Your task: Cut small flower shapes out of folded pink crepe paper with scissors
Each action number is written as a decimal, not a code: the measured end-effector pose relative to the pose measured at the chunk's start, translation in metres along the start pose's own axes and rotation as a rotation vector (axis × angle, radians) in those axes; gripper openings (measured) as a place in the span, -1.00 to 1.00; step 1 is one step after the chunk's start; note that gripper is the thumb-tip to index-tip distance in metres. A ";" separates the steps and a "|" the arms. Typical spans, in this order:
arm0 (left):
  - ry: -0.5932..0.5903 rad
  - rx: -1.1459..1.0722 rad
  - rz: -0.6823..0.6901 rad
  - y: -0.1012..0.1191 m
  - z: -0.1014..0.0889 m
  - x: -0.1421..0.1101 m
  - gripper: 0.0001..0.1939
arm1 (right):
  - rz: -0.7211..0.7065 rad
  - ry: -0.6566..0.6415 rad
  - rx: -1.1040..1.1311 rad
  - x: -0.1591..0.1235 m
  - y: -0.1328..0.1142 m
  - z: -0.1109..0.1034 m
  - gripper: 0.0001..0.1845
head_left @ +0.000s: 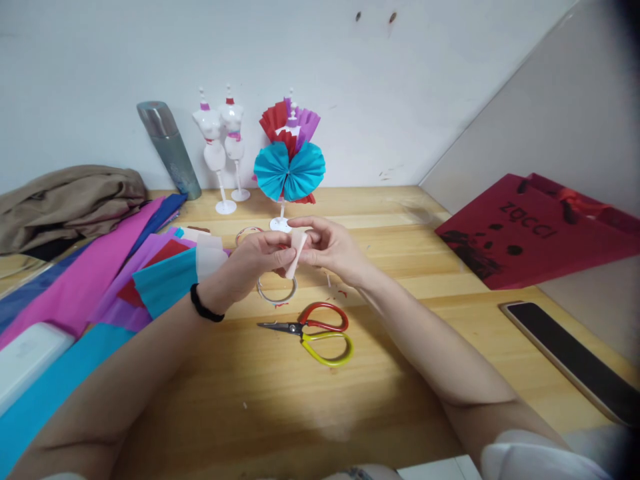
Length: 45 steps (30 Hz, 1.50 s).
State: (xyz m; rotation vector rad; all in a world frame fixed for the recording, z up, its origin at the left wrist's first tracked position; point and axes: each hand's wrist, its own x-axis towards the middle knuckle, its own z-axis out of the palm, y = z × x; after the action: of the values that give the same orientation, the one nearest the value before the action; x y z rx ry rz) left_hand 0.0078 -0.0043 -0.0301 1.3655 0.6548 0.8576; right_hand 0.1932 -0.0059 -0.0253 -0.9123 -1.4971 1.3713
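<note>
Both hands meet above the middle of the wooden table (280, 400). My left hand (253, 267) and my right hand (330, 250) pinch a small pale pink folded strip of paper (297, 253) between their fingertips. A black band sits on my left wrist. Under the hands lies a thin roll of tape (277, 293). Red and yellow handled scissors (315, 330) lie on the table just in front of the hands, tips pointing left.
Sheets of coloured crepe paper (100, 287) spread over the left side. Two bare white mannequin stands (223, 143), one dressed in blue, red and purple paper fans (289, 170), a grey flask (170, 150) and brown cloth (65, 203) stand behind. A red bag (530, 230) and phone (575, 357) lie right.
</note>
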 end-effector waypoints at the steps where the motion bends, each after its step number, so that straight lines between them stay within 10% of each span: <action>1: -0.012 0.008 -0.002 -0.001 -0.001 0.000 -0.76 | -0.002 0.007 -0.023 0.000 0.000 0.000 -0.37; 15: 0.279 -0.014 -0.040 0.004 0.006 0.004 -0.73 | 0.010 0.022 -0.038 -0.002 -0.006 0.001 -0.65; 28: 0.309 0.301 -0.001 0.002 0.010 0.000 -0.79 | -0.001 0.134 -0.092 0.001 -0.001 0.005 -0.62; 45: 0.287 0.104 -0.049 0.002 0.018 0.002 -0.72 | -0.032 0.104 -0.159 0.001 0.001 0.007 -0.71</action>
State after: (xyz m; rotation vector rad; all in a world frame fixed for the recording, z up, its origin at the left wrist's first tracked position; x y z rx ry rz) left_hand 0.0229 -0.0126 -0.0257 1.3246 0.9624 1.0010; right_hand 0.1865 -0.0071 -0.0257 -1.0378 -1.5506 1.1764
